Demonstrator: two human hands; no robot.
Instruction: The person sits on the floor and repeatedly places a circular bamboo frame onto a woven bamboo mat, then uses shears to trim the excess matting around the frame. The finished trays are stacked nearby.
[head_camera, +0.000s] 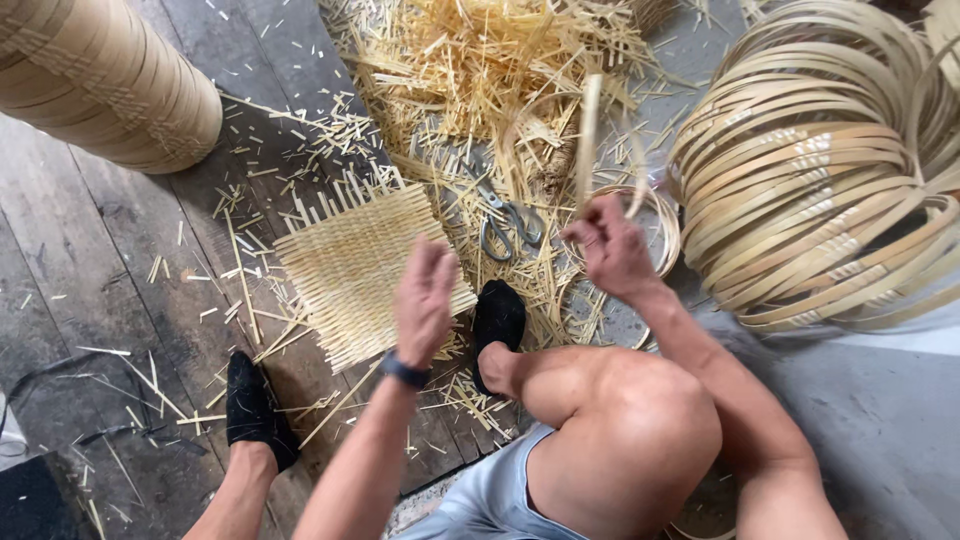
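My right hand (612, 250) pinches a thin bamboo strip (588, 135) bent into a loop, which rises above it over the floor. Over the right edge of a square woven bamboo mat (350, 268) lying on the dark plank floor, my left hand (424, 300) hovers with fingers loosely apart and nothing in it; a dark band sits on its wrist. Metal scissors (503, 222) lie on the scraps between my two hands. My feet in black socks (498, 318) rest beside the mat.
A big pile of bamboo hoops (830, 170) lies at the right. A stack of woven round trays (105, 85) stands at the top left. Loose bamboo slivers and offcuts (480, 60) cover the floor at the top centre. A small hoop (662, 228) lies behind my right hand.
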